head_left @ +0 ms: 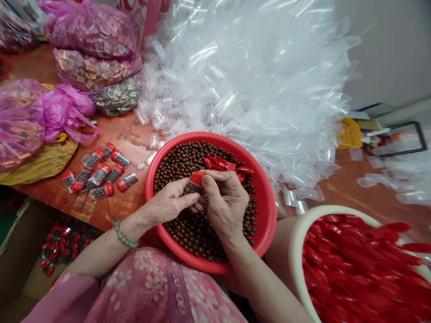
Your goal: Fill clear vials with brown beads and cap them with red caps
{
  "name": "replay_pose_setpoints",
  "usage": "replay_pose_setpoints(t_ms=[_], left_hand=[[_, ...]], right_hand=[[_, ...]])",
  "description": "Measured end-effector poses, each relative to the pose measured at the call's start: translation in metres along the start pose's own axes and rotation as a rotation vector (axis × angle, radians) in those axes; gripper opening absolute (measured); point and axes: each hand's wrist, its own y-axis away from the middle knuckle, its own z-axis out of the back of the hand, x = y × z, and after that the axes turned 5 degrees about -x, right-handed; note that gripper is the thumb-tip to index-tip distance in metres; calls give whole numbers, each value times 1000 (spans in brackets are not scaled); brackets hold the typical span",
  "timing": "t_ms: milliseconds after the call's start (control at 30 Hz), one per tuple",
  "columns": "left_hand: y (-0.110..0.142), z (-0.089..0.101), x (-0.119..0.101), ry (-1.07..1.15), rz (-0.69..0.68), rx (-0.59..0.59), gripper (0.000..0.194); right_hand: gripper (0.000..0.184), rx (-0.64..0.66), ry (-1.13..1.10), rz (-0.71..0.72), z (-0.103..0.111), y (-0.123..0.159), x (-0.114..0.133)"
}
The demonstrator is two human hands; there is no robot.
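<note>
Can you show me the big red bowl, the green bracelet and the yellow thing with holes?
Big red bowl (268, 211): head view, right side of its rim.
Green bracelet (123, 239): head view, on its beads.
Yellow thing with holes (350, 133): head view, on its side.

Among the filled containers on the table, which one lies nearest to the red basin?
The rightmost container, its red cap toward the left; all the others lie farther from the red basin.

Orange-brown surface (116, 130), scuffed. On it: big heap of clear plastic containers (249, 85), loose cluster of filled red-capped containers (100, 174), stacked pinkish bags (96, 65) and yellow bag (55, 159) at left.
</note>
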Motion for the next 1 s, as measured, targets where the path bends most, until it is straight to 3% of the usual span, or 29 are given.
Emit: replay_pose_setpoints(t_ms=[133,300,367,533,1000], left_hand=[[0,2,4,63,-10,-8,32],[0,7,9,152,27,-2,37],[-1,7,9,205,72,-2,40],[-3,3,7,266,63,-58,43],[-1,4,6,232,69,4,40]], right_hand=[[18,72,183,187,10,-4,-12],[69,396,483,648,27,-16,-19],[73,445,597,756,29,-20,-17],[71,474,787,825,27,-23,-15],[61,348,749,966,22,-13,-17]])
